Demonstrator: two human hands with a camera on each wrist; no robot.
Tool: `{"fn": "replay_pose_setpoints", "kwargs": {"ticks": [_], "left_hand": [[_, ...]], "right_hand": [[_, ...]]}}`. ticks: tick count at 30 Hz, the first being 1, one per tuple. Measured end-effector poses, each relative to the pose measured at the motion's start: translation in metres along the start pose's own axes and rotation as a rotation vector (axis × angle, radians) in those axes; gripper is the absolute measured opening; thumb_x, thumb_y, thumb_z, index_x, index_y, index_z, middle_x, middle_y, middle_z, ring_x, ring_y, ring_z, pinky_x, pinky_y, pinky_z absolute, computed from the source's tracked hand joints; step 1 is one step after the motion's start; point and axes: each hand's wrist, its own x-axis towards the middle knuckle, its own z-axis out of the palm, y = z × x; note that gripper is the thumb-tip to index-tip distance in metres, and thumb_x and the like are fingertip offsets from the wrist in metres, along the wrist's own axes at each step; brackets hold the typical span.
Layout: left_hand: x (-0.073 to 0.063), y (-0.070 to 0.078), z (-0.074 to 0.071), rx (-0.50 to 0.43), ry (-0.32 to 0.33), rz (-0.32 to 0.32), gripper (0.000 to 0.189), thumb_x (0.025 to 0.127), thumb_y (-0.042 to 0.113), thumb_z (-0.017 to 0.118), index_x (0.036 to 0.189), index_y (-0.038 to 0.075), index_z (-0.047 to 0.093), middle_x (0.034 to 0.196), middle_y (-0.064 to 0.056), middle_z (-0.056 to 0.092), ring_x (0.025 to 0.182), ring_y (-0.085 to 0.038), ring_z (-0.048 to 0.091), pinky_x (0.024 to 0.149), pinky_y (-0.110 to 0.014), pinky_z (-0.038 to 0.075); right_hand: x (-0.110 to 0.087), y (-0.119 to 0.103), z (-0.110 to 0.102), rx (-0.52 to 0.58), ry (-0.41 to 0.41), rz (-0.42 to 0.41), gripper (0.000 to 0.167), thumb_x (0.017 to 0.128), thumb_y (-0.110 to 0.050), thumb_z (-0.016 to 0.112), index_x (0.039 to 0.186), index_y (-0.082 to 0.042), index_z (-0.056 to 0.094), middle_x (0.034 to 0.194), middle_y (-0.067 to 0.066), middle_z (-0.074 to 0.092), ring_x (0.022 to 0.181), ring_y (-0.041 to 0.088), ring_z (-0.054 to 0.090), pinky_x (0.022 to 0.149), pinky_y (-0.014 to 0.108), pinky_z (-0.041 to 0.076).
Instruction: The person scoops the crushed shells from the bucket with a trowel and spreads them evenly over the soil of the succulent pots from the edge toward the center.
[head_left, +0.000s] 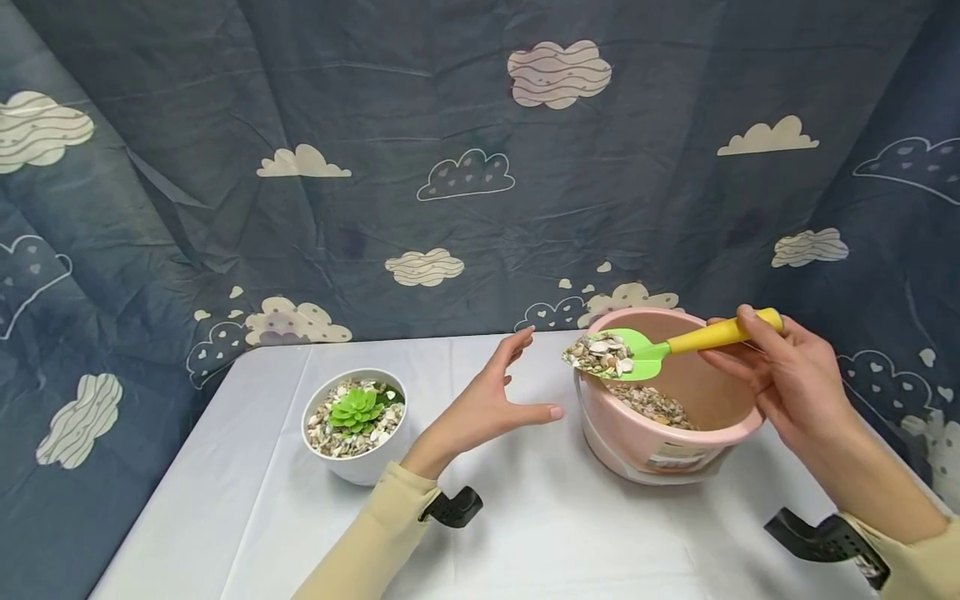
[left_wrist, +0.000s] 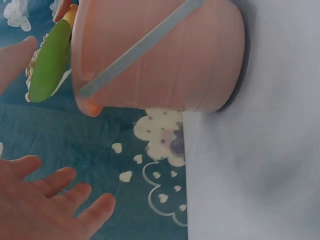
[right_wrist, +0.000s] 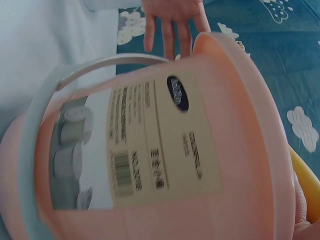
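My right hand [head_left: 798, 379] grips the yellow handle of a small green trowel [head_left: 647, 354], held above the rim of a pink bucket [head_left: 615, 446]. Shell bits and small stones [head_left: 600, 354] are heaped on the trowel's blade, which reaches past the bucket's left rim. More of the same gravel [head_left: 652, 404] lies in the bottom of the bucket. My left hand [head_left: 483, 408] is in the air left of the bucket, fingers spread and thumb apart, holding nothing. In the left wrist view the green underside of the trowel [left_wrist: 50, 62] shows beside the bucket.
On the left of the white-covered table [head_left: 517, 533] stands a white pot [head_left: 360, 471] with a green succulent [head_left: 356, 410] set in shell gravel. The bucket's pale handle [right_wrist: 32, 165] hangs down over its labelled side. A dark cloud-print cloth [head_left: 390, 100] hangs behind the table.
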Motion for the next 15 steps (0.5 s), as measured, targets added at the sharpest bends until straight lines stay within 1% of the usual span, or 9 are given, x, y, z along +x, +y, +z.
{"fn": "replay_pose_setpoints", "kwargs": {"ticks": [4,9,11,15], "left_hand": [[-0.010,0.002,-0.008,0.050,0.038,0.007,0.103,0.076,0.045,0.083,0.155,0.035,0.017,0.157,0.015,0.023,0.143,-0.003,0.019,0.113,-0.040,0.024],[-0.024,0.005,-0.021,0.104,0.079,-0.003,0.105,0.076,0.047,0.082,0.155,0.037,0.015,0.158,0.015,0.020,0.143,-0.003,0.018,0.113,-0.038,0.024],[-0.030,0.007,-0.026,0.119,0.086,-0.010,0.104,0.077,0.046,0.082,0.155,0.037,0.014,0.158,0.017,0.019,0.144,-0.005,0.019,0.113,-0.038,0.025],[-0.042,0.012,-0.035,0.152,0.106,-0.046,0.104,0.077,0.046,0.083,0.155,0.039,0.014,0.158,0.017,0.018,0.143,-0.017,0.026,0.111,-0.042,0.029]], "right_hand": [[0.002,0.006,0.010,0.035,-0.037,-0.001,0.025,0.097,-0.011,0.060,0.120,-0.005,0.051,0.109,0.012,0.070,0.097,0.028,0.070,0.072,0.040,0.055],[0.006,0.014,0.025,0.004,-0.061,-0.021,0.030,0.097,-0.011,0.061,0.121,-0.003,0.044,0.109,0.012,0.068,0.096,0.028,0.070,0.072,0.039,0.055],[0.008,0.016,0.031,-0.018,-0.065,-0.031,0.030,0.097,-0.012,0.061,0.120,-0.002,0.045,0.110,0.012,0.067,0.096,0.027,0.070,0.073,0.039,0.055],[0.011,0.020,0.042,-0.030,-0.084,-0.037,0.028,0.097,-0.013,0.061,0.120,-0.002,0.048,0.111,0.011,0.065,0.099,0.026,0.070,0.075,0.037,0.055]]}}
